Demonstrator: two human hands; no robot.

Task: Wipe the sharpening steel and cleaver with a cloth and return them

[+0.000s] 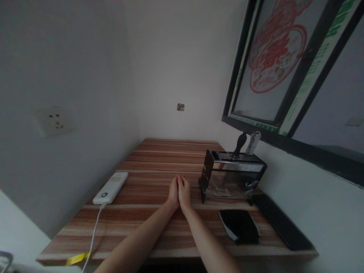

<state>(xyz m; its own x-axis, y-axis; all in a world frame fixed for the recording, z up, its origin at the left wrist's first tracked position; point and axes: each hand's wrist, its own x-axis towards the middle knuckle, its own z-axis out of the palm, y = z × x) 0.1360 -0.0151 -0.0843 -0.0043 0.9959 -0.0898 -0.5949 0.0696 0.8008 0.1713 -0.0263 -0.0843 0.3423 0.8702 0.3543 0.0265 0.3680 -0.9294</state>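
Observation:
My left hand (173,192) and my right hand (184,192) rest over the middle of the wood-grain table (159,161), pressed palm to palm. Their fingers point forward, stretched out, and no object shows between them. The inner faces of both palms are hidden. To the right of my hands stands a dark box-shaped holder (233,178) with clear sides and plastic film, and a black handle (240,144) sticks up from its top. A folded black cloth (240,226) lies nearer the front edge.
At the left lies a white power strip (110,187); its cable (95,231) runs over the front edge past a yellow tag (77,259). A long black flat case (281,220) lies along the right wall. Walls enclose the table, with a socket (54,121) and a framed window (273,68).

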